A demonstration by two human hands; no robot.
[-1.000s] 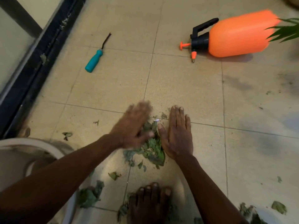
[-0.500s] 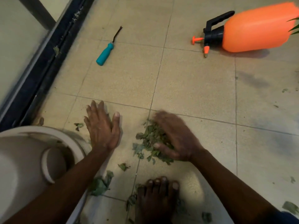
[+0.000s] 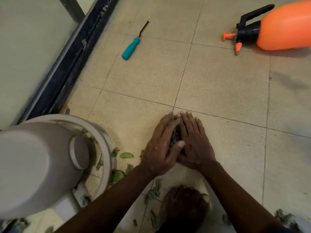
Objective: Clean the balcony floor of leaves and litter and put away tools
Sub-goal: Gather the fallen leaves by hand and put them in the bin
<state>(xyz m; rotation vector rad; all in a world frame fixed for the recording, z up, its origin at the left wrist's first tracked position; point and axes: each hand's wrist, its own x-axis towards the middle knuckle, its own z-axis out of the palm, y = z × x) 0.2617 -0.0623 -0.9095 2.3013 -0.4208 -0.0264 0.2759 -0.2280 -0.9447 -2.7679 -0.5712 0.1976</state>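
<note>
My left hand (image 3: pixel 160 147) and my right hand (image 3: pixel 196 143) meet on the tiled floor (image 3: pixel 218 91), fingers fairly straight, pressing a small pile of green leaves (image 3: pixel 175 136) between them. Most of the pile is hidden under the hands. My left thumb lies across the gap and touches my right hand. Loose leaves (image 3: pixel 126 155) lie scattered left of the hands, and more leaf scraps (image 3: pixel 284 217) sit at the lower right. A teal-handled hand tool (image 3: pixel 131 47) and an orange pressure sprayer (image 3: pixel 284 26) lie on the floor farther away.
A large pale plant pot (image 3: pixel 38 167) lies on its side at the left, its round rim (image 3: pixel 107 148) close to my left forearm. A dark sliding-door track (image 3: pixel 67 61) runs along the left edge. My bare foot (image 3: pixel 185 202) stands just below the hands.
My left hand has swept right from beside the pot to meet my right hand. The spread-out leaf pile is now squeezed between both hands. The view has shifted slightly left.
</note>
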